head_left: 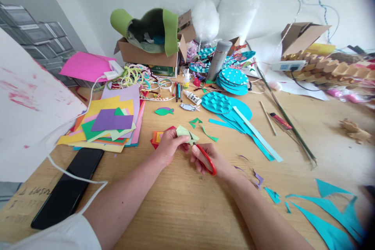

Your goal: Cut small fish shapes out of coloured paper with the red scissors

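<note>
Forearms are stretching over the desk: my left grip is pinching green paper, my right grip is working scissors there. Thumb is sitting close, so I'm risking a nick if the paper slips.

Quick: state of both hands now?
Left hand: closed, holding the pale green paper.
Right hand: closed, holding the red-handled scissors, blades at the paper.
</note>
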Demonstrator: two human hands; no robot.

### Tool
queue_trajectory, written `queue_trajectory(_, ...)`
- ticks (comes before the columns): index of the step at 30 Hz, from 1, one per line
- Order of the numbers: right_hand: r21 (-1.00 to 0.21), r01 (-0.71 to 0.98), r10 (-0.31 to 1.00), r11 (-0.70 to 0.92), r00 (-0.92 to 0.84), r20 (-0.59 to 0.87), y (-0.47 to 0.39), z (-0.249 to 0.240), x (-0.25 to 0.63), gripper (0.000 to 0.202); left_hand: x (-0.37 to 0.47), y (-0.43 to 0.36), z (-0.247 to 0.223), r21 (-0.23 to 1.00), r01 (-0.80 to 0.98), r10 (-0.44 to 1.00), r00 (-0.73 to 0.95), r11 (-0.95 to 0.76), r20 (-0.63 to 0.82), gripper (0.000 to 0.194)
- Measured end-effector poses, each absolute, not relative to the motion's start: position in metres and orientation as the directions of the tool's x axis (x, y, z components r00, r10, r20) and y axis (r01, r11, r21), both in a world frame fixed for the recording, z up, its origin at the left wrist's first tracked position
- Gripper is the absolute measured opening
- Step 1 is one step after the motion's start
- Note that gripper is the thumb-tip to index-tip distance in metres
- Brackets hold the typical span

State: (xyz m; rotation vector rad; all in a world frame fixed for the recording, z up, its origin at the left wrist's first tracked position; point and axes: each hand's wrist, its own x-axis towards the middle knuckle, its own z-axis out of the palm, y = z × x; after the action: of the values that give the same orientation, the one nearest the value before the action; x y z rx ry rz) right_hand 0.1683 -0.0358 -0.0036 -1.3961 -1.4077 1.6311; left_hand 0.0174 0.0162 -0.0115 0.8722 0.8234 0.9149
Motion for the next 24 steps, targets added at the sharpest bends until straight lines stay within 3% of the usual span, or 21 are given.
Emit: queue_trajectory(24,-0.935,0.207,0.893,-0.289,-0.294,-0.341,-0.0362,-0.0016,0.1682,0.064,0.0172,0.016,-0.01,0.886,-0.307,0.9,0.374,0.348,-0.224,0.017)
